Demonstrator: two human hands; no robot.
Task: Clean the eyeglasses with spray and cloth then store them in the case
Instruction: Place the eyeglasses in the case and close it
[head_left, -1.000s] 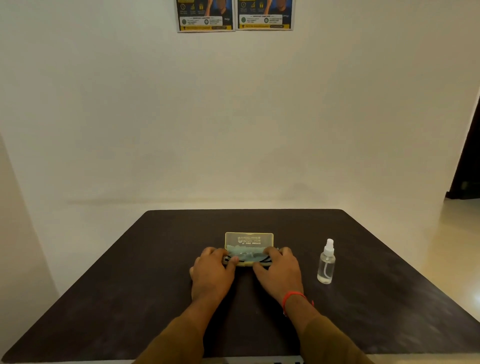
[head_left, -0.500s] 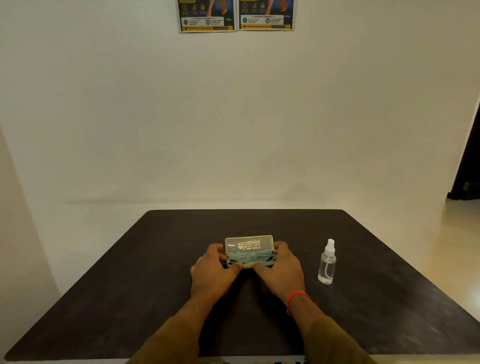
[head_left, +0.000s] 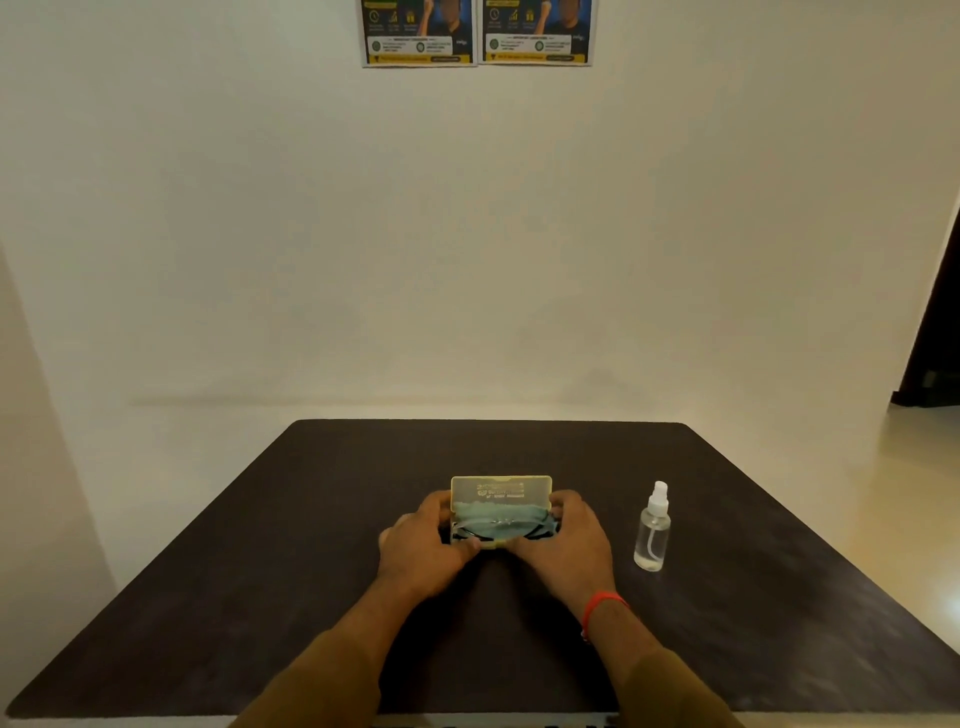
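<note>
- Yellowish, translucent plastic makes up the case (head_left: 501, 493), which sits open near the middle of the dark surface (head_left: 260, 571), a little toward the near edge; its lid stands up, tilted back toward the far edge, with pale printed lettering too small to read.
- Inside the lower half lies a grey-blue cloth (head_left: 497, 519), and the dark frame of the eyeglasses (head_left: 467, 532) shows along and below the cloth's edge; how exactly cloth and glasses overlap cannot be told.
- Left hand (head_left: 423, 540) is closed on the case's left end, thumb on the near front rim, fingers curled round the side.
- Right hand (head_left: 566, 540) has the same grip on the case's right end; a red thread band (head_left: 602, 605) circles that wrist.
- Clear spray bottle (head_left: 653, 530) with a white nozzle stands upright on the surface, to the right of the case and apart from the right hand, holding colourless liquid.
- Brown sleeves cover both forearms at the near edge.
</note>
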